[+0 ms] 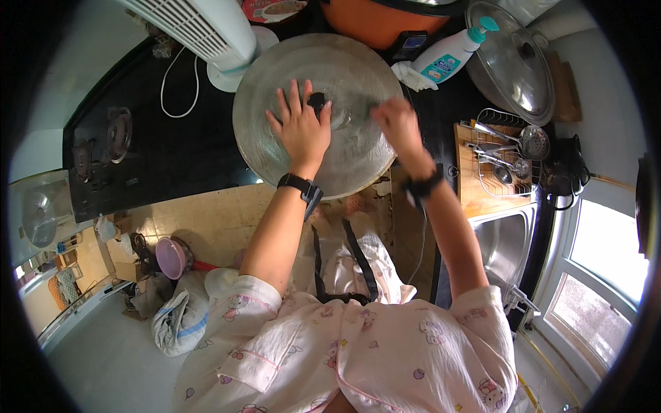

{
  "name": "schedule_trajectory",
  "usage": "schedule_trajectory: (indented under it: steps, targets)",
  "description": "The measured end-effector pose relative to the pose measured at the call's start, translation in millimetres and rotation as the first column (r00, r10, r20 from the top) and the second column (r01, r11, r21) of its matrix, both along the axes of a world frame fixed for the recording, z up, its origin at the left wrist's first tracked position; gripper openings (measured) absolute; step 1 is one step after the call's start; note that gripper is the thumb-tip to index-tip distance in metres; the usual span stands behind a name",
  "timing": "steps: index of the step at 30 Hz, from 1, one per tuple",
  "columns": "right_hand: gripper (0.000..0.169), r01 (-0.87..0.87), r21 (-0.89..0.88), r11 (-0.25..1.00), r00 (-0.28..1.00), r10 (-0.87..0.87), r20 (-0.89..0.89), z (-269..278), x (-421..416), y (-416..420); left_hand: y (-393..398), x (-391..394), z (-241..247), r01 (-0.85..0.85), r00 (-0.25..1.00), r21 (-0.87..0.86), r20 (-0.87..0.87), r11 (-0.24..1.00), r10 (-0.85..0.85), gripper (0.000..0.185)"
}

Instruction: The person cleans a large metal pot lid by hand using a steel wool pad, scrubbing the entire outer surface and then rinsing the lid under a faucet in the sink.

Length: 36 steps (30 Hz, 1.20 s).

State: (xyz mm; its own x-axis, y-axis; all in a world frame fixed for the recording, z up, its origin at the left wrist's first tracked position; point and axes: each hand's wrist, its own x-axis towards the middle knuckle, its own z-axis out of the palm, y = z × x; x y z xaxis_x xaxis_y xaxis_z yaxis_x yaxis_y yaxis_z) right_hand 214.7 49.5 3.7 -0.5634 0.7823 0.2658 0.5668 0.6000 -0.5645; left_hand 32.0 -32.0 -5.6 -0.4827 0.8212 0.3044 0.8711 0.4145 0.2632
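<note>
A large round grey metal lid (356, 149), wet and streaked, lies before me at the edge of the black countertop. My left hand (304, 126) rests flat on it with the fingers spread, its index finger and thumb around the black object (316, 100) that looks like a knob. My right hand (395, 121) is over the right side of the lid, blurred, with its fingers curled. Whether it holds something small cannot be made out. Both wrists wear dark bands.
A white tower fan (206, 31) stands behind left, its cord looped on the black countertop (155, 149). Behind right are a pump bottle (446, 59), an orange cooker (377, 23) and a lidded metal pan (508, 62). Ladles in a wire rack (508, 193) and a steel sink (503, 242) lie right.
</note>
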Motion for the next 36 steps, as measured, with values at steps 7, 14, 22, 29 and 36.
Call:
schedule_trajectory:
  steps: [7, 14, 22, 29, 36]
  targets:
    - [0.012, -0.082, 0.085, 0.993, 0.995, 0.086, -0.053, -13, -2, -87, -2, -8, 1, 0.050, 0.999, 0.041, -0.005, 0.998, -0.050, 0.054]
    - [0.009, 0.097, 0.114, 0.989, 0.992, -0.086, -0.097, -12, -20, -29, -4, -11, 0, 0.107, 0.994, 0.079, -0.006, 0.991, -0.107, 0.057]
    - [0.008, -0.010, 0.105, 0.994, 0.996, 0.019, -0.089, 5, -45, 12, -5, -6, -2, 0.100, 0.995, 0.088, 0.015, 0.991, -0.102, 0.056]
    - [0.015, -0.193, 0.125, 0.973, 0.980, 0.197, -0.026, -2, -31, -46, -4, -9, 2, 0.078, 0.997, 0.080, 0.002, 0.994, -0.079, 0.055]
    - [0.006, -0.126, 0.179, 0.976, 0.992, 0.127, 0.007, 3, -57, 29, -4, -9, 1, 0.084, 0.996, 0.089, -0.001, 0.992, -0.084, 0.056]
